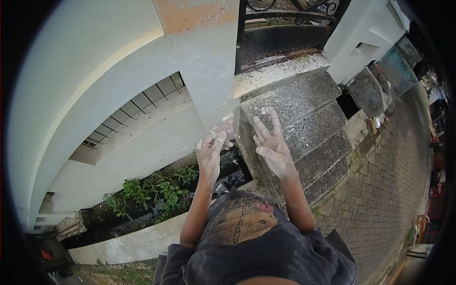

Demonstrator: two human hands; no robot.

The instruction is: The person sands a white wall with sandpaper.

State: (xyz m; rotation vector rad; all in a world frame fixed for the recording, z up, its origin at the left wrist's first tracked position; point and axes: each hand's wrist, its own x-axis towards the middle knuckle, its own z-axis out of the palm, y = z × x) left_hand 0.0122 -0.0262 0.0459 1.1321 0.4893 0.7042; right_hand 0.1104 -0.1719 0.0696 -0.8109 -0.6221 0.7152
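My left hand [209, 151] is closed, its thumb pressed on a dusty, pinkish-grey folded piece [224, 127] that looks like sandpaper. That piece is held up in front of the white wall [202, 61], near the corner beside the steps. White powder coats both hands. To the right, my right hand [274, 149] is raised over the pebbled steps [304, 121], palm partly showing, with its fingers apart and nothing gripped. A pale patch shows around its fingertips; whether it is dust or a small flake I cannot tell.
A drain with dark water and green plants [156, 192] runs below the wall, edged by a concrete curb [137, 242]. A black metal gate [285, 38] stands above the steps. Brick paving [375, 199] stretches along the right. Barred openings [137, 107] pierce the wall.
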